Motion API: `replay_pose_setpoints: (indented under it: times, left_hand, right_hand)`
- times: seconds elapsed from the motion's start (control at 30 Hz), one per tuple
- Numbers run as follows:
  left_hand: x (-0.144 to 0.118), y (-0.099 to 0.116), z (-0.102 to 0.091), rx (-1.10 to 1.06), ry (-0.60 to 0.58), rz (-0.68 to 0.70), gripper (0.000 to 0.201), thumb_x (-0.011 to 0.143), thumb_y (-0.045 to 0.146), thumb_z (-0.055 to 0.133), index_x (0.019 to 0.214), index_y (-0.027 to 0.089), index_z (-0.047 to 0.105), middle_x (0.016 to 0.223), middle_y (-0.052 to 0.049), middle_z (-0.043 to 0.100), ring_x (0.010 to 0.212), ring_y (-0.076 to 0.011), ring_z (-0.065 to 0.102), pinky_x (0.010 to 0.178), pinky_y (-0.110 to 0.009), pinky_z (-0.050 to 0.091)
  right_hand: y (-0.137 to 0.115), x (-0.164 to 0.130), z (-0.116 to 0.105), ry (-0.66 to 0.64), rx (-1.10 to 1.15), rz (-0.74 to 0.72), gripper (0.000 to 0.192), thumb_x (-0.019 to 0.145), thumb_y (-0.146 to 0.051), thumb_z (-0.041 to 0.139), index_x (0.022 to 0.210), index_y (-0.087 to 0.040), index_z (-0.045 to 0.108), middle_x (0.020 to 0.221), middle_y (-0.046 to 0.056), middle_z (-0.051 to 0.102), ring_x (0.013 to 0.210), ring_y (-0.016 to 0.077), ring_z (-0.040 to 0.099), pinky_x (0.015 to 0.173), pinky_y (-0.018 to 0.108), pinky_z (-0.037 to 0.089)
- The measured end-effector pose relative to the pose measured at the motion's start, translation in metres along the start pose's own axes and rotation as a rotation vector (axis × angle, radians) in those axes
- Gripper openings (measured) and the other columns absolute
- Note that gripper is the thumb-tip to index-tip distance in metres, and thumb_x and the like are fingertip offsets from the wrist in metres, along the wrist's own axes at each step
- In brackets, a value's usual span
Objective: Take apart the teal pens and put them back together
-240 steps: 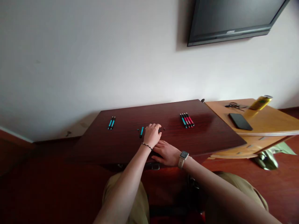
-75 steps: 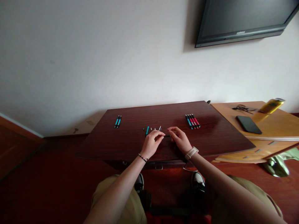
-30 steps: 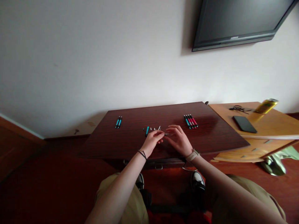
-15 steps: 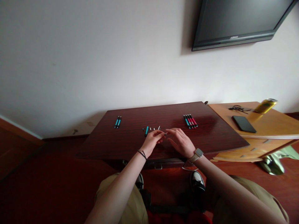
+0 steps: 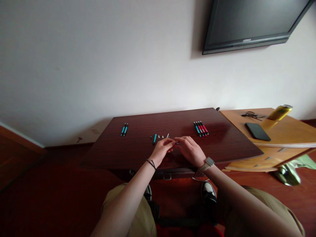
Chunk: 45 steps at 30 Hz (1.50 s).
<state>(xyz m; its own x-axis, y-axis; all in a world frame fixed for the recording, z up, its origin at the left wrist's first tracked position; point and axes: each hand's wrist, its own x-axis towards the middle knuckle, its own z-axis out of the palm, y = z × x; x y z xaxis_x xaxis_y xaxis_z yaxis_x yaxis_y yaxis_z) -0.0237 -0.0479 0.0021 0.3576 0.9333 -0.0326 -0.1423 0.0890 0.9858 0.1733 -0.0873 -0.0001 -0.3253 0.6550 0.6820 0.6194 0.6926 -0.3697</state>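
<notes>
Over the near part of the dark wooden table, my left hand (image 5: 162, 148) pinches a small dark pen part (image 5: 176, 143), most of it hidden by the fingers. My right hand (image 5: 191, 150) is closed on the exposed end of that part, thumb and forefinger meeting there. Just beyond my left hand lies a turquoise pen barrel (image 5: 154, 139) with a dark lower end. A tiny turquoise piece (image 5: 151, 136) sits to its left. To its right are small whitish pieces (image 5: 159, 136) and a thin pale pointed piece (image 5: 168, 135).
Two turquoise pens (image 5: 124, 129) lie at the table's left. Several turquoise and red pens (image 5: 201, 128) lie side by side at the right. On the adjoining wooden cabinet are a black phone-like slab (image 5: 258, 131), a dark cable (image 5: 252, 115) and a yellow can (image 5: 280, 112).
My right hand's fingertips have come down and closed around the end of the pen part. My left hand keeps its pinch, almost unmoved. The loose pieces lie where they were.
</notes>
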Motion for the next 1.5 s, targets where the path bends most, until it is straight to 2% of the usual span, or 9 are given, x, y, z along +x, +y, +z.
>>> replay_pose_setpoints:
  times: [0.3, 0.63, 1.13, 1.37, 1.5]
  left_hand:
    - [0.003, -0.004, 0.0, 0.012, -0.005, -0.007, 0.04, 0.079, 0.049, 0.084, 0.096, 0.015, 0.073, 0.085, -0.003, 0.069, 0.068, -0.0094, 0.057, 0.062, -0.023, 0.038]
    - [0.004, 0.0, 0.001, 0.027, -0.001, -0.017, 0.038, 0.078, 0.047, 0.084, 0.097, 0.016, 0.073, 0.089, -0.004, 0.072, 0.07, -0.0109, 0.059, 0.066, -0.024, 0.043]
    - [0.011, -0.002, 0.003, 0.067, -0.004, 0.035, 0.036, 0.082, 0.048, 0.081, 0.095, 0.016, 0.073, 0.089, -0.005, 0.073, 0.076, -0.0146, 0.061, 0.068, -0.026, 0.044]
    - [0.01, -0.001, 0.006, 0.034, -0.012, 0.054, 0.035, 0.081, 0.047, 0.082, 0.094, 0.016, 0.073, 0.088, -0.004, 0.073, 0.078, -0.0149, 0.062, 0.069, -0.025, 0.044]
    - [0.008, 0.001, 0.008, 0.034, 0.001, 0.054, 0.036, 0.079, 0.047, 0.084, 0.092, 0.016, 0.073, 0.088, -0.004, 0.073, 0.079, -0.0159, 0.063, 0.07, -0.026, 0.045]
  right_hand:
    - [0.003, 0.001, 0.002, 0.015, 0.055, 0.087, 0.044, 0.104, -0.016, 0.05, 0.145, -0.029, 0.054, 0.113, 0.008, 0.069, 0.106, 0.0273, 0.064, 0.096, 0.044, 0.055]
    - [-0.003, 0.005, 0.004, 0.062, 0.335, 0.312, 0.036, 0.104, -0.03, 0.057, 0.14, -0.027, 0.056, 0.106, 0.005, 0.07, 0.093, 0.0211, 0.07, 0.09, 0.037, 0.057]
    - [-0.002, 0.014, 0.013, 0.074, 0.21, 0.255, 0.034, 0.107, -0.029, 0.045, 0.139, -0.025, 0.058, 0.1, 0.007, 0.069, 0.093, 0.0249, 0.066, 0.09, 0.041, 0.053]
    - [-0.007, 0.019, 0.013, 0.084, 0.212, 0.258, 0.031, 0.108, -0.027, 0.04, 0.133, -0.026, 0.059, 0.119, 0.01, 0.071, 0.103, 0.0257, 0.068, 0.095, 0.041, 0.053]
    - [-0.01, 0.021, 0.015, 0.079, 0.219, 0.268, 0.028, 0.108, -0.027, 0.039, 0.127, -0.025, 0.059, 0.118, 0.01, 0.072, 0.104, 0.026, 0.069, 0.093, 0.04, 0.054]
